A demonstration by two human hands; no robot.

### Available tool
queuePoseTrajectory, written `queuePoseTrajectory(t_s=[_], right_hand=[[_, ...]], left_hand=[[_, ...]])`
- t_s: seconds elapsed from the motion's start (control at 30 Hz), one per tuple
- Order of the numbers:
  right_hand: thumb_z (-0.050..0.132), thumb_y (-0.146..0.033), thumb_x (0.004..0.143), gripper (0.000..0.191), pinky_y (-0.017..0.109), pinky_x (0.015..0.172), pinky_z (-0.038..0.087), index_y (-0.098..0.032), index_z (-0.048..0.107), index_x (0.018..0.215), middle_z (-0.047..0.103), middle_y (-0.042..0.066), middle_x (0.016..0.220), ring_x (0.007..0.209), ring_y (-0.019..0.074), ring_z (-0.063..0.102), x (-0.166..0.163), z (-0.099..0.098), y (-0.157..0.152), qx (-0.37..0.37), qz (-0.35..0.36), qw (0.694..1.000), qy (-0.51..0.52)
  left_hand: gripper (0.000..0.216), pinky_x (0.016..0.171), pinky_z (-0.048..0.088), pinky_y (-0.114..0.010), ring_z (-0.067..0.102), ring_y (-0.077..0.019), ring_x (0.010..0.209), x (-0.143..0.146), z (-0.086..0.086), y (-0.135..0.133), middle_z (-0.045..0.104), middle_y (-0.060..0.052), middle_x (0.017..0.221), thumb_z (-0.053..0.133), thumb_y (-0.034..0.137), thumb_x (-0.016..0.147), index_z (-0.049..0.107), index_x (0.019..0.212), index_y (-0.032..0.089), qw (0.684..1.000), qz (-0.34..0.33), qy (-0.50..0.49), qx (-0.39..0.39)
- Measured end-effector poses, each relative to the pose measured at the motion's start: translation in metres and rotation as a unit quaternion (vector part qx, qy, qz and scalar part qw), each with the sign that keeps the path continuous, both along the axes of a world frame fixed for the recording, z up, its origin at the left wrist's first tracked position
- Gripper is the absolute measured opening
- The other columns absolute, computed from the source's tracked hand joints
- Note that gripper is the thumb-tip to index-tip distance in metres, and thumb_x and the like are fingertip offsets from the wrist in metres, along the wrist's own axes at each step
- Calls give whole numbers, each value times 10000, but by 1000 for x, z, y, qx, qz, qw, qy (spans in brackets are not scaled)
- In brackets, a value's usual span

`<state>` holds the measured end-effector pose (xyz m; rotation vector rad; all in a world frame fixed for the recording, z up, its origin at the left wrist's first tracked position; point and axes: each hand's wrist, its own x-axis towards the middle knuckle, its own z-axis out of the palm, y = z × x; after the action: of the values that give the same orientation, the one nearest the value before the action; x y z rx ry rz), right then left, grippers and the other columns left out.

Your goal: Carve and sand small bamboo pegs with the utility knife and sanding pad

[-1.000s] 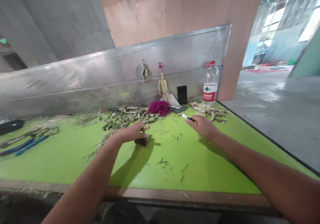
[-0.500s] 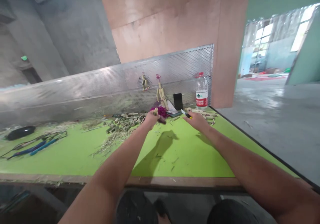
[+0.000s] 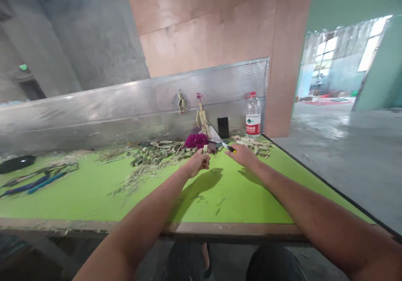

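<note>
A person's left hand (image 3: 196, 164) curls its fingers (image 3: 201, 162) closed around a short bamboo segment (image 3: 205, 148), which stands up above the fingertips, over the green work surface (image 3: 94, 201). The right hand (image 3: 241, 156) has its fingers wrapped shut on a yellow-handled utility knife (image 3: 230, 148), the bare blade angled toward the segment. The two hands are near each other but apart. A dark object just beside the segment is too small to identify.

Behind them lie a heap of cut bamboo pieces (image 3: 157, 155), a magenta tuft (image 3: 196, 140), a jointed bamboo figure (image 3: 202, 115) propped against a perforated metal panel (image 3: 220, 88), a black phone (image 3: 223, 127) and a plastic water bottle (image 3: 253, 115). Loose shavings (image 3: 138, 180) litter the surface.

The greatest hazard appears to be the blade's closeness to the left fingers: a short segment offers little to grip, so if it twists or the knife slips under pressure, the edge could catch the skin. A dropped segment could also be lost among the similar pieces.
</note>
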<state>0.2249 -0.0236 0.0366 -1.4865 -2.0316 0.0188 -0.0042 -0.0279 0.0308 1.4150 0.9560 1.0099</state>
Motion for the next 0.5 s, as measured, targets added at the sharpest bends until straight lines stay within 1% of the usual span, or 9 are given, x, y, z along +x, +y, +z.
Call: queuePoseTrajectory(t_s=[0.1,0.23,0.33,0.5], right_hand=[[500,-486,886,353,259,564,344,-171,657,907,662,72,781,668,184,571,-1,-4,3,2,-1,1000,-6],[485,-490,884,350,261,610,356,-180,649,891,652,64,779,727,194,573,5,-10,10,20,-7,1000,-14],[469,-490,886,357,266,615,357,-173,632,881,640,72,783,738,202,564,10,-14,13,33,-15,999,-20],[470,-509,887,372,266,565,341,-172,627,875,613,56,722,626,181,521,9,-20,10,30,3,999,-30]], left_hand=[[175,529,408,-220,420,-79,507,-5,-8,-7,428,53,686,526,315,879,393,928,213,999,-17,-42,5],[213,529,404,-216,404,-74,495,-10,-10,-6,414,55,673,478,408,915,399,926,211,997,-22,-75,8],[224,537,410,-222,402,-76,493,-10,-10,-5,431,50,665,467,423,927,423,939,203,997,-14,-73,11],[263,531,395,-220,410,-86,500,-8,-9,-8,456,41,635,506,453,920,474,931,192,999,-9,-47,18]])
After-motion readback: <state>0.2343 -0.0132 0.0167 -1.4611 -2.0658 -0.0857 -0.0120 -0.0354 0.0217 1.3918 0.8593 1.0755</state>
